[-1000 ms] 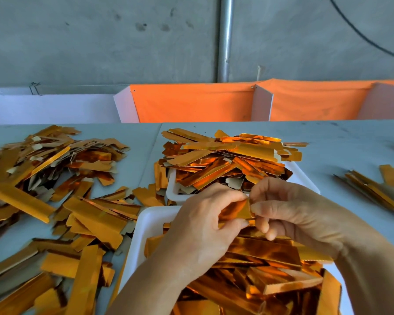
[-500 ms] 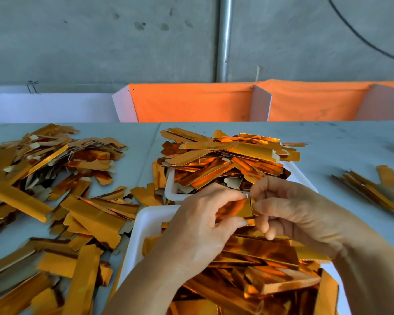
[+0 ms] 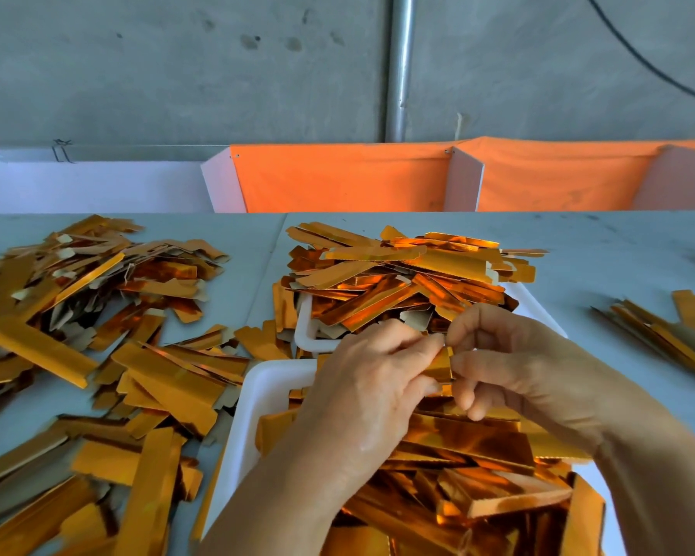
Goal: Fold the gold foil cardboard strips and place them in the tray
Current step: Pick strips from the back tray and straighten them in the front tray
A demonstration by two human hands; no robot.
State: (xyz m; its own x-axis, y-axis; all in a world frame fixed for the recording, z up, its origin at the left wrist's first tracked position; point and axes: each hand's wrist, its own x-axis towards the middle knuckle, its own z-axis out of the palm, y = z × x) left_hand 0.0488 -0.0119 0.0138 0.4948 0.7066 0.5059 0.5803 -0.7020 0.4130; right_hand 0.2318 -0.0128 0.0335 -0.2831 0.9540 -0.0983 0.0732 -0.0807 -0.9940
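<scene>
The left hand (image 3: 372, 379) and right hand (image 3: 514, 367) both pinch one gold strip (image 3: 442, 365) above the near tray (image 3: 257, 399); mostly hidden, its axis cannot be told. Two white trays, the far tray (image 3: 303, 331) too, hold heaped strips beyond counting.

I see a pale grey bench (image 3: 602, 250) | left: loose heap of gold foil strips (image 3: 97, 315) spread on it | centre: far white tray (image 3: 303, 335) heaped with strips, near white tray (image 3: 257, 399) just in front, also full | right edge: small bundle of strips (image 3: 667, 331) lying apart
</scene>
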